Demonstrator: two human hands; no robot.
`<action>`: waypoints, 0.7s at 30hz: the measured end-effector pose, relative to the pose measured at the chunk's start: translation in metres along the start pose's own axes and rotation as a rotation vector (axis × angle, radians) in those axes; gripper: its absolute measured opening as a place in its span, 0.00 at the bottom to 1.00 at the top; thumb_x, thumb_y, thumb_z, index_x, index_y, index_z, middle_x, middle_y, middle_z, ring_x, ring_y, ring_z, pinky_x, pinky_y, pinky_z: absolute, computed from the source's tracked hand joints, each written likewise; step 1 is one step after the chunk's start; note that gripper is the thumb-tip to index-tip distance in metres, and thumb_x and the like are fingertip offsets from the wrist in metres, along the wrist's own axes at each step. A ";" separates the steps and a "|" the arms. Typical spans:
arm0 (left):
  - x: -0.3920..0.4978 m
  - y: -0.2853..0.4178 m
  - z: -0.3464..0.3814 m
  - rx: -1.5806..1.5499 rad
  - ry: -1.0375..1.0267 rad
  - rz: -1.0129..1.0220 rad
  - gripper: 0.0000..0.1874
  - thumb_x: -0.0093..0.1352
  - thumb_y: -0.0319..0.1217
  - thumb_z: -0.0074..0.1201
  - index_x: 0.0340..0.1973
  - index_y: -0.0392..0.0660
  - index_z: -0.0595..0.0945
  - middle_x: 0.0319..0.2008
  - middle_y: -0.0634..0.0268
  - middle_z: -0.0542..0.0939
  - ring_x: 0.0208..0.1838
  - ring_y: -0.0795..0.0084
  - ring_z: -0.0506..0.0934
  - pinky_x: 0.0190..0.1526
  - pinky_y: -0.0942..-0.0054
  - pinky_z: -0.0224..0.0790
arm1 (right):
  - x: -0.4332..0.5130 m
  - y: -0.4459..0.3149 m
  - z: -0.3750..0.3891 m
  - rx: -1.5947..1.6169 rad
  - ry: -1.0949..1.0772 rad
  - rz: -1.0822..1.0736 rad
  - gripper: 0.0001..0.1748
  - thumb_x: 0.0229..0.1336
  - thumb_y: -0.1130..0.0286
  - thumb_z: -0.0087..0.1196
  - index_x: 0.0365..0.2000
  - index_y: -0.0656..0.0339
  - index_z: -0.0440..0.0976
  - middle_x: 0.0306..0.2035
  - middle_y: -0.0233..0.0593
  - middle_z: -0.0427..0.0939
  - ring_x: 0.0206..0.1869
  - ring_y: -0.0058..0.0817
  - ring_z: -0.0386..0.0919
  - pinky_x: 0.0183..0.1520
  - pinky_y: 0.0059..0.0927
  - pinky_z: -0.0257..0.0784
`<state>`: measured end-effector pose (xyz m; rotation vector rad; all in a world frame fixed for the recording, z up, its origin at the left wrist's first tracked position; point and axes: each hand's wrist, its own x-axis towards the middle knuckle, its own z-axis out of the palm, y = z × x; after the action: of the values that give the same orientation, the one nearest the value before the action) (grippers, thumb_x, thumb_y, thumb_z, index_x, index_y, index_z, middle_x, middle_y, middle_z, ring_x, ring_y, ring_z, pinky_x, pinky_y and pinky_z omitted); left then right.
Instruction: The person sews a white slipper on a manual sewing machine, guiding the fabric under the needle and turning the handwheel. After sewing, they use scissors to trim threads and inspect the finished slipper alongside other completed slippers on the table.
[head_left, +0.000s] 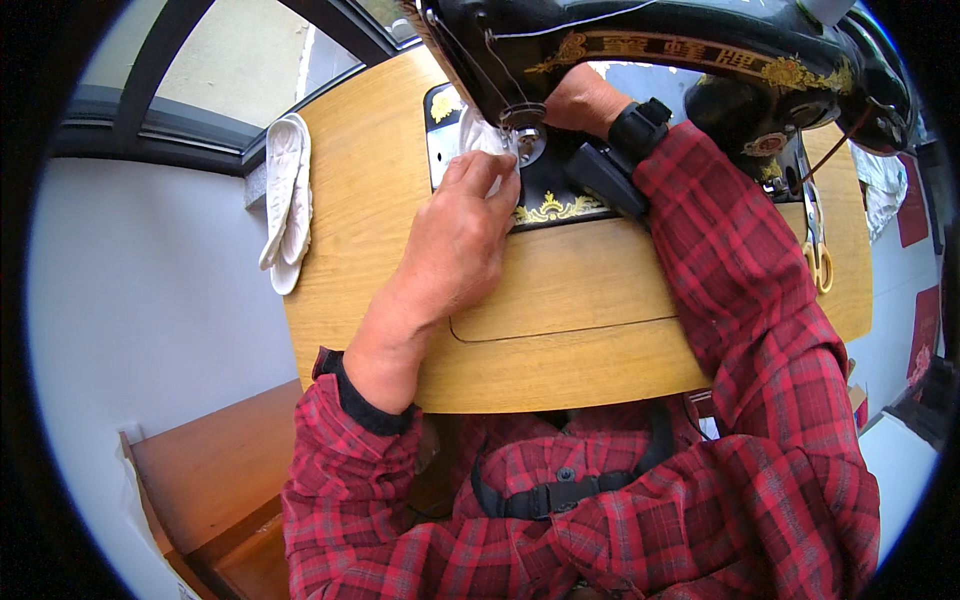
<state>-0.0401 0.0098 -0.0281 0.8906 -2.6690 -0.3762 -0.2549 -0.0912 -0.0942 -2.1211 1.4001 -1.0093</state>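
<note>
A black sewing machine (795, 45) with gold decoration stands across the far part of the wooden sewing table (555, 367). At its needle end, a piece of white fabric (477, 133) lies on the bed beside the presser foot. My left hand (465, 232) grips the near edge of this fabric, fingertips bent close to the foot. Behind the needle head reaches my right hand (585, 99); its fingers are hidden by the machine, so its hold cannot be seen. A black band with a watch-like device (639, 129) circles that wrist, and a black box-like piece (606, 178) sits below it.
Sole-shaped white fabric pieces (288, 199) hang partly over the table's left edge. Scissors with yellow handles (819, 262) lie to the right, past my sleeve. White cloth (879, 180) is beyond the right edge. A window (225, 67) and a brown wooden cabinet (217, 450) flank the left side.
</note>
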 end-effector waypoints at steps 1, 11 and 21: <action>0.000 0.000 0.001 0.005 0.008 0.004 0.20 0.61 0.18 0.57 0.51 0.36 0.80 0.54 0.51 0.75 0.57 0.48 0.73 0.56 0.59 0.71 | -0.002 -0.005 -0.003 -0.013 -0.013 0.008 0.16 0.52 0.64 0.56 0.31 0.70 0.82 0.32 0.59 0.81 0.38 0.51 0.81 0.44 0.40 0.76; -0.004 -0.004 0.003 -0.039 0.069 0.023 0.19 0.61 0.19 0.58 0.49 0.36 0.80 0.54 0.50 0.75 0.58 0.47 0.73 0.56 0.58 0.71 | -0.111 -0.098 -0.113 -0.322 0.044 -0.220 0.11 0.59 0.80 0.55 0.42 0.68 0.80 0.30 0.47 0.78 0.27 0.36 0.79 0.29 0.33 0.73; -0.009 -0.007 0.012 -0.017 0.070 -0.036 0.18 0.63 0.20 0.59 0.50 0.35 0.81 0.65 0.42 0.69 0.66 0.39 0.66 0.66 0.54 0.62 | -0.128 -0.033 -0.326 -0.635 0.631 0.389 0.23 0.75 0.61 0.41 0.61 0.62 0.72 0.50 0.50 0.80 0.51 0.36 0.80 0.56 0.33 0.73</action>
<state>-0.0334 0.0116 -0.0436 0.9309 -2.5852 -0.3690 -0.5098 0.0566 0.0975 -1.8256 2.6100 -1.2388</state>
